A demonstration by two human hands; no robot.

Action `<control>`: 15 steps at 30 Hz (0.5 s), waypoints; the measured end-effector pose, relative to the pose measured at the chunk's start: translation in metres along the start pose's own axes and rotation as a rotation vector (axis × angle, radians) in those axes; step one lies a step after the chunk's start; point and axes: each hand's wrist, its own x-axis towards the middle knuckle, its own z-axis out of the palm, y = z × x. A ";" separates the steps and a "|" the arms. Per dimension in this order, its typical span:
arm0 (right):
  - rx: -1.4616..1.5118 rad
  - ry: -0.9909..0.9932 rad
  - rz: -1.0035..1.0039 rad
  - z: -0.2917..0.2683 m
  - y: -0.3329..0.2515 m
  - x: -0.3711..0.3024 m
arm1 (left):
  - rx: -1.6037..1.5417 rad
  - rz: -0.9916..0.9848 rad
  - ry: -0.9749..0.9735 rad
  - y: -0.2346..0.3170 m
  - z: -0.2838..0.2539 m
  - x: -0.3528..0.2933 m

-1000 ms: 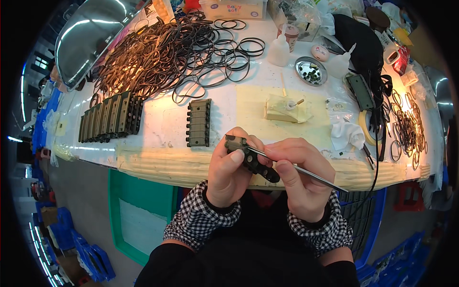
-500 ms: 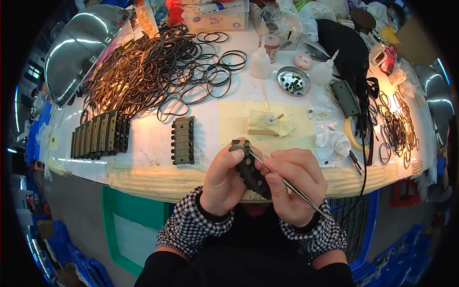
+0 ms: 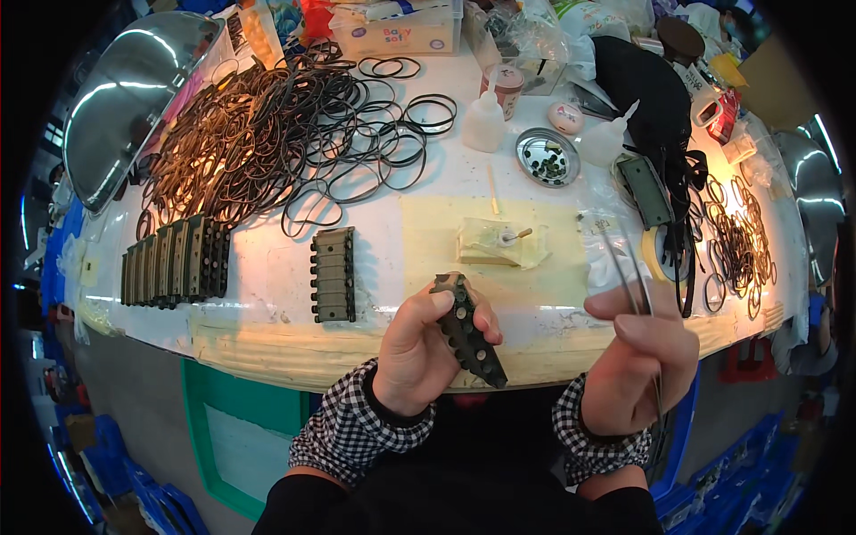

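Observation:
Between the thumb and fingers of my left hand [image 3: 419,343] is a dark green ribbed part [image 3: 462,323] with a knobbed edge and small round studs, tilted over the table's front edge. My right hand [image 3: 646,357], apart from it on the right, is closed round metal tweezers [image 3: 637,276] whose tips point up and away. A similar ribbed part [image 3: 333,275] stands alone to the left. Farther left is a row of several more [image 3: 174,260]. Beyond my hands, a small wrapped block [image 3: 492,242] with a short stick on it rests on yellowish paper.
Behind lies a big heap of dark rubber rings [image 3: 259,143]. A round metal dish [image 3: 547,157] of small dark pieces sits near two white squeeze bottles [image 3: 484,120]. On the right are a roll of tape [image 3: 658,254], a black bag [image 3: 637,89] and more rings [image 3: 738,236].
My right hand with the tweezers has moved right, away from the ribbed part, and the tweezer tips have swung upward. My left hand still holds the part in nearly the same place.

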 end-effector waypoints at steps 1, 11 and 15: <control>0.017 0.029 0.078 0.003 0.005 0.001 | -0.008 -0.009 -0.018 0.000 -0.002 -0.001; -0.409 -0.274 0.040 0.014 0.052 0.018 | -0.072 -0.039 -0.038 0.000 -0.001 -0.002; -0.384 -0.325 0.054 0.015 0.057 0.016 | -0.062 -0.035 -0.047 0.000 -0.003 -0.003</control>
